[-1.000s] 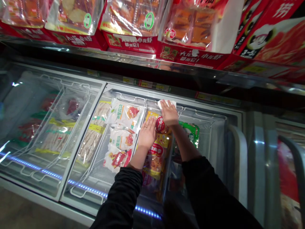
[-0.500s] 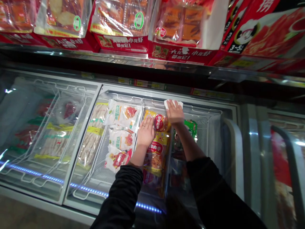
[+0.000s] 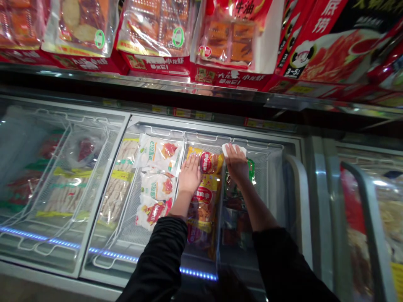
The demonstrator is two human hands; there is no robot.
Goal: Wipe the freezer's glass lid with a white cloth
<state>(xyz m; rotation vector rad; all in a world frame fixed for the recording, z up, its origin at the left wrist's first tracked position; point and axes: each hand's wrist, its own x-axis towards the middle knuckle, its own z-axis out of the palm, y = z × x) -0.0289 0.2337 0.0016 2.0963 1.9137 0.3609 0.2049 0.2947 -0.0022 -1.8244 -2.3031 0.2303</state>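
Your right hand (image 3: 236, 164) presses a white cloth (image 3: 233, 149) flat, fingers spread, against the back rim of the freezer chest (image 3: 214, 126). Your left hand (image 3: 189, 176) lies open, gripping nothing, on the red-and-yellow packet (image 3: 208, 162) just left of the cloth. White bags (image 3: 160, 153) sit further left; red boxes (image 3: 226, 75) line the shelf above the chest.

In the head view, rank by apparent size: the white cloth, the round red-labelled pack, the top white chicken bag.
1. Top white chicken bag
2. Round red-labelled pack
3. White cloth, though the right hand hides most of it, so its rank is unsure.
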